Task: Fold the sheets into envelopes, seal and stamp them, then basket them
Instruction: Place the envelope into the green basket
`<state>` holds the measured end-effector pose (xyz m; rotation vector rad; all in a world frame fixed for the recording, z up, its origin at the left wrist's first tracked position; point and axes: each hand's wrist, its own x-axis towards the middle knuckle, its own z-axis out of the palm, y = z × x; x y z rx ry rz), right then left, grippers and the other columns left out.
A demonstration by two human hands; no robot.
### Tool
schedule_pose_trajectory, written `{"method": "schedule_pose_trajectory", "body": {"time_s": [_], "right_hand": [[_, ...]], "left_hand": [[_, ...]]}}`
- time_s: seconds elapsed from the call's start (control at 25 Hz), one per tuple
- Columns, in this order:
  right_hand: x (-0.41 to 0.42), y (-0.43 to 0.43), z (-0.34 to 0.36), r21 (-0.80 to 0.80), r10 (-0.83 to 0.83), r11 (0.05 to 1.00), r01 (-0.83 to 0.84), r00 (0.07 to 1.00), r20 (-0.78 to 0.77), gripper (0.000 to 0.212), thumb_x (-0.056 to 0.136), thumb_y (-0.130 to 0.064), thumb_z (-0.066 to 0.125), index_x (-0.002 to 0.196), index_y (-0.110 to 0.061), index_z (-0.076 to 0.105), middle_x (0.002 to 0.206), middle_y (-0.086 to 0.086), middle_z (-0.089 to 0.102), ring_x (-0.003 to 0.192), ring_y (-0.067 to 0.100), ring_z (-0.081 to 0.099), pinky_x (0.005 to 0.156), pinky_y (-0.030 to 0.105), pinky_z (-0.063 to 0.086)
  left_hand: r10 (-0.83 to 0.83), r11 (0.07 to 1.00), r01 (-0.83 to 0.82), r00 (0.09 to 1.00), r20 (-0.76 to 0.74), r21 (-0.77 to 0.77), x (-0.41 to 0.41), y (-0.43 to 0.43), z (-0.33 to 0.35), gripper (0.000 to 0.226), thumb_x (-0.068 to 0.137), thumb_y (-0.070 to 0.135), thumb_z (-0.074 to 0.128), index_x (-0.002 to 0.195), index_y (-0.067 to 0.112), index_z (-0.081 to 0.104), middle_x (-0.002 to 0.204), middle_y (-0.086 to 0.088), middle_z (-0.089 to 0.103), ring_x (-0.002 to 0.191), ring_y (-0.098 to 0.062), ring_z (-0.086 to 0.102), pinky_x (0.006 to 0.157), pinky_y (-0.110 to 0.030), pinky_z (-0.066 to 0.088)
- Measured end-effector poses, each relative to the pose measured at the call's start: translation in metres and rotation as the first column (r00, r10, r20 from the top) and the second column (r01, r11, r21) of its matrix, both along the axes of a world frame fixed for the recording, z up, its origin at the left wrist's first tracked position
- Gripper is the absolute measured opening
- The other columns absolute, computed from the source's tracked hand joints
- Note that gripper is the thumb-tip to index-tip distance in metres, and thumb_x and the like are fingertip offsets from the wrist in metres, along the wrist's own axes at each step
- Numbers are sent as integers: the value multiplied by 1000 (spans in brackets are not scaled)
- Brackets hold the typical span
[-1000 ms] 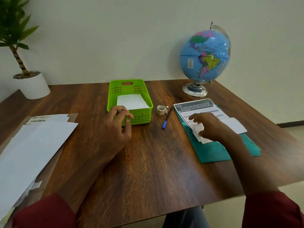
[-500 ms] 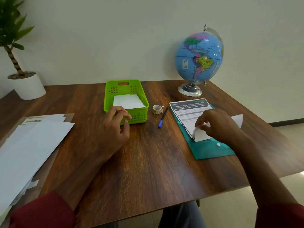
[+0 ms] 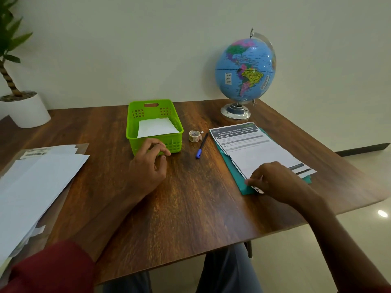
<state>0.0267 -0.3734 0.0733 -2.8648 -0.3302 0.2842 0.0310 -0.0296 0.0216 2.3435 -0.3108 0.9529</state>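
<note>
Seen from the head camera: glossy dark wood-grain table [image 3: 190, 208], with a lime-green perforated plastic basket [image 3: 135, 136] toward the back centre, holding a flat white folded envelope [image 3: 157, 128] propped against its far wall. Just right of the basket, a small roll of patterned tape [image 3: 194, 136], then a slim pen with a blue cap [image 3: 201, 146] lying at a slant. Further right, a printed sheet [image 3: 254, 151], matte white paper with dark header bands and rows of fine text, lying flat on a teal plastic folder [image 3: 237, 172] that peeks out along its left and near edges. Right hand [image 3: 279, 182] resting on the near corner of that sheet, fingers curled narrow and pinching the paper's corner, knuckles covering the grip itself. Left hand [image 3: 148, 166] down on the bare wood just in front of the basket, fingers loosely curled and empty, fingertips close to the basket's near wall; touching or not, cannot tell. Behind the sheet, a shiny blue globe [image 3: 245, 68] on a chrome base. At the far left, a stack of plain white papers [image 3: 31, 187] over a clear sleeve, cut off by the frame edge. Back left corner, a white round plant pot [image 3: 25, 111], foliage cropped. Dark red sleeves [image 3: 53, 267] at the bottom edge. Print on the sheet mostly too small to read.
</note>
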Motion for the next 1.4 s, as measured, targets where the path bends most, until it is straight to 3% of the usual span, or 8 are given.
{"method": "schedule_pose_trajectory", "body": {"time_s": [0.12, 0.2, 0.36, 0.44, 0.8, 1.08, 1.2, 1.4], "right_hand": [[12, 2, 4, -24, -3, 1000, 8, 986, 170, 19, 95, -33, 69, 111, -24, 76, 114, -5, 73, 90, 8, 63, 70, 19, 44], [23, 8, 9, 25, -27, 999, 21, 969, 244, 17, 93, -30, 73, 108, -23, 76, 112, -4, 73, 91, 7, 61, 74, 21, 43], [49, 28, 0, 40, -79, 997, 73, 983, 163, 50, 85, -56, 74, 121, -24, 65, 129, -1, 64, 108, 15, 58, 83, 28, 45], [54, 36, -7, -9, -82, 996, 84, 991, 106, 60, 82, -63, 73, 126, -23, 60, 133, 1, 62, 107, 15, 55, 84, 28, 45], [51, 36, -11, 68, -117, 992, 109, 983, 142, 36, 84, -51, 77, 108, -27, 67, 126, 0, 67, 112, 18, 62, 81, 28, 50], [34, 58, -9, -51, -89, 993, 104, 966, 244, 31, 97, -37, 64, 119, -15, 65, 116, 5, 67, 94, 16, 61, 77, 26, 48], [28, 69, -13, -82, -73, 991, 103, 950, 305, 24, 101, -30, 57, 112, -12, 68, 94, 2, 64, 73, 11, 54, 61, 21, 38], [16, 80, -2, 28, -163, 986, 163, 926, 340, 20, 98, -27, 59, 96, -10, 69, 79, 2, 63, 62, 10, 53, 54, 22, 34]], "left_hand": [[-20, 1000, 21, 1000, -23, 8, 0, -3, -2, 16, 88, 5, 66, 93, 19, 70, 110, 5, 56, 100, -9, 59, 62, -26, 54], [-25, 1000, 25, 999, -32, 16, 1, -2, -3, 16, 88, 5, 66, 93, 20, 70, 110, 5, 56, 100, -9, 59, 62, -25, 53], [-16, 1000, 16, 999, -46, 11, 2, 1, -4, 17, 87, 5, 66, 92, 21, 69, 109, 6, 55, 97, -8, 58, 63, -25, 51], [-14, 1000, 15, 998, -65, 13, 2, 2, -4, 16, 87, 6, 65, 92, 22, 68, 109, 7, 55, 92, -5, 56, 60, -21, 47], [-46, 998, 49, 994, -102, 28, 6, 3, -9, 14, 89, 10, 64, 93, 23, 67, 111, 9, 53, 91, -5, 55, 59, -19, 47], [-43, 999, 46, 993, -109, 24, 5, 3, -9, 13, 90, 11, 65, 93, 23, 67, 111, 9, 53, 92, -4, 54, 63, -16, 44], [-56, 998, 60, 990, -128, 28, 5, -1, -10, 13, 90, 11, 65, 93, 23, 67, 110, 9, 54, 94, -5, 56, 65, -18, 47], [-199, 979, 187, 961, -192, -79, -1, -16, -7, 12, 93, 11, 65, 97, 22, 69, 98, 12, 67, 88, -4, 64, 76, -23, 54]]}}
